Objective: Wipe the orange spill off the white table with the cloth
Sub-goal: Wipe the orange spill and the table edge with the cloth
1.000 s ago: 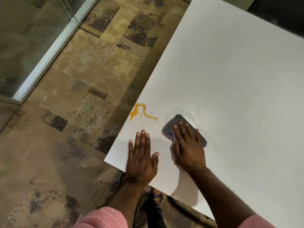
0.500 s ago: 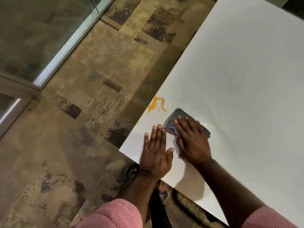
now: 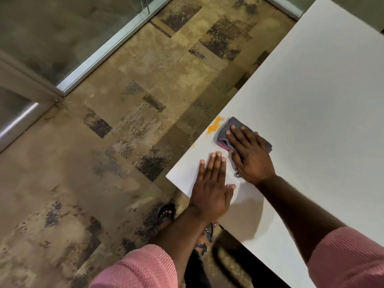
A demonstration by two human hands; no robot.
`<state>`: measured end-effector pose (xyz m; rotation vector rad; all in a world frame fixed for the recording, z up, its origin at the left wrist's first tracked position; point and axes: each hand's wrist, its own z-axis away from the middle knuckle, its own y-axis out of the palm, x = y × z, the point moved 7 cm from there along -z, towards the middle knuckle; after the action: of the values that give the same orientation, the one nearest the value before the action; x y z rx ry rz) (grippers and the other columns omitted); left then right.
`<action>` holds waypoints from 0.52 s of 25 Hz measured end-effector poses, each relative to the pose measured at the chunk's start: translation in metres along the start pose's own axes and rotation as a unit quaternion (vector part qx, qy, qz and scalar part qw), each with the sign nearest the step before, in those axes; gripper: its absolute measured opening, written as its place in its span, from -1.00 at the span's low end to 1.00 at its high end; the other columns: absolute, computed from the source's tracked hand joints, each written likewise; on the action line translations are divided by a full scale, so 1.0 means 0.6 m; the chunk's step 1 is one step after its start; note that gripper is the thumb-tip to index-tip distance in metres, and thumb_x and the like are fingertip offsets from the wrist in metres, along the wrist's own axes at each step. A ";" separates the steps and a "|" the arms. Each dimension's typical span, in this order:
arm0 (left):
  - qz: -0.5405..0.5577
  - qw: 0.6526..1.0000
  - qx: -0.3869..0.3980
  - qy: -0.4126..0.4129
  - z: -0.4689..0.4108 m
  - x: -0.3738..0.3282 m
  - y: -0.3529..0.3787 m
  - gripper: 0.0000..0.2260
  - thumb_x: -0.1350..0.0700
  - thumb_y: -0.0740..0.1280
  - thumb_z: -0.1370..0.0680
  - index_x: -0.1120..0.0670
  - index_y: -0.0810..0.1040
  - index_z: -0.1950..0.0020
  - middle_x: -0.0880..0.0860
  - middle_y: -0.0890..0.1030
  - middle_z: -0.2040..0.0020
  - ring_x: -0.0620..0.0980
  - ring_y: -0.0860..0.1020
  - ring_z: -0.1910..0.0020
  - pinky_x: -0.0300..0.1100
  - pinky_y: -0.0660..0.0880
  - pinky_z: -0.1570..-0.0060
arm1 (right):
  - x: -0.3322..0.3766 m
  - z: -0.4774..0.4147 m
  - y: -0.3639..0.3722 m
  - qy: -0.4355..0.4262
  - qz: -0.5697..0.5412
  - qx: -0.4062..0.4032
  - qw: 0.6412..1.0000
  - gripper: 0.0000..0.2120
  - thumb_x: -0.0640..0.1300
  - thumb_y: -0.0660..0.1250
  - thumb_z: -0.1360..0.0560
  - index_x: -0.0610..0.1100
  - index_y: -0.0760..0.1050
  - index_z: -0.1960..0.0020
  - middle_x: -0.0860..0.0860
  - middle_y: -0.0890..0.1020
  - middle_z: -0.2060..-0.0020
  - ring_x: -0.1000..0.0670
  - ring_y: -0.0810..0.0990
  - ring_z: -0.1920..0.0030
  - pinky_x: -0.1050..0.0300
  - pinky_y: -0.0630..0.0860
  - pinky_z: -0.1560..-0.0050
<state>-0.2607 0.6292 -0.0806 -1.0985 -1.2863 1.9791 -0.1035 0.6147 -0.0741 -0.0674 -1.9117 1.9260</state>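
An orange spill [image 3: 214, 125] lies at the left edge of the white table [image 3: 311, 100], with a small orange spot [image 3: 193, 145] nearer to me. A folded grey cloth [image 3: 226, 129] with a pink hem lies flat just right of the spill, its far corner touching it. My right hand [image 3: 249, 156] presses flat on the cloth and covers most of it. My left hand [image 3: 212, 188] rests flat on the table near the corner, fingers together, holding nothing.
The table's left edge and near corner [image 3: 168, 175] lie close to both hands. Below is patterned brown carpet [image 3: 124, 142], with a glass partition in a metal frame [image 3: 99, 50] at the upper left. My sandalled foot [image 3: 165, 215] stands by the corner.
My right hand has slid the cloth leftwards and away from me, up to the spill. The thin right tail of the spill is gone. My left hand has stayed flat on the table.
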 end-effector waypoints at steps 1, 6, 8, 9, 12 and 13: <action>0.005 1.000 -0.001 0.002 0.013 0.003 0.001 -0.32 -0.18 0.04 -0.69 0.24 0.01 -0.65 0.19 -0.04 -0.68 0.13 -0.15 -0.67 0.16 -0.11 -0.62 | -0.003 0.023 -0.001 -0.011 0.000 0.009 1.000 -0.46 0.09 0.00 -0.71 0.05 0.12 -0.67 0.01 0.17 -0.66 -0.10 0.09 -0.67 -0.30 0.10 -0.59; 0.008 1.000 0.019 0.014 0.059 0.019 0.019 -0.30 -0.25 -0.04 -0.70 0.20 -0.07 -0.66 0.16 -0.10 -0.68 0.11 -0.19 -0.66 0.13 -0.15 -0.59 | -0.027 -0.022 -0.026 0.082 -0.006 0.008 0.997 -0.38 0.22 0.02 -0.67 0.10 0.08 -0.68 -0.07 0.09 -0.68 -0.20 0.08 -0.66 -0.28 0.09 -0.60; 0.030 0.999 0.009 0.023 0.054 0.021 0.021 -0.31 -0.24 -0.03 -0.70 0.19 -0.09 -0.67 0.14 -0.12 -0.69 0.09 -0.21 -0.66 0.12 -0.19 -0.60 | -0.017 -0.082 -0.026 0.099 -0.007 -0.006 0.995 -0.38 0.19 0.04 -0.66 0.07 0.09 -0.68 -0.09 0.10 -0.68 -0.21 0.08 -0.66 -0.27 0.07 -0.61; 0.032 0.999 0.000 0.025 0.052 0.021 0.019 -0.31 -0.23 0.00 -0.70 0.18 -0.08 -0.67 0.14 -0.11 -0.69 0.09 -0.20 -0.66 0.11 -0.20 -0.61 | -0.001 -0.104 -0.020 0.091 -0.003 -0.011 0.996 -0.39 0.17 0.04 -0.67 0.05 0.10 -0.68 -0.08 0.12 -0.67 -0.20 0.08 -0.66 -0.26 0.05 -0.61; 0.017 1.000 0.012 0.024 0.053 0.020 0.024 -0.31 -0.23 -0.01 -0.70 0.16 -0.10 -0.67 0.14 -0.09 -0.69 0.09 -0.21 -0.66 0.11 -0.24 -0.60 | 0.074 -0.098 0.011 0.026 -0.002 -0.014 1.000 -0.42 0.12 0.03 -0.68 0.00 0.16 -0.67 -0.05 0.17 -0.66 -0.16 0.08 -0.66 -0.20 -0.01 -0.62; 0.006 1.000 0.020 0.021 0.056 0.019 0.026 -0.32 -0.23 -0.03 -0.70 0.17 -0.11 -0.67 0.16 -0.08 -0.68 0.11 -0.21 -0.66 0.12 -0.24 -0.59 | 0.092 -0.076 0.019 -0.002 -0.007 -0.007 1.000 -0.43 0.10 0.03 -0.69 -0.01 0.18 -0.67 -0.03 0.19 -0.66 -0.14 0.08 -0.66 -0.19 -0.02 -0.62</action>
<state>-0.2955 0.6157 -0.0914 -1.1237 -1.2156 1.9725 -0.1419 0.6763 -0.0729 -0.0537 -1.9235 1.9049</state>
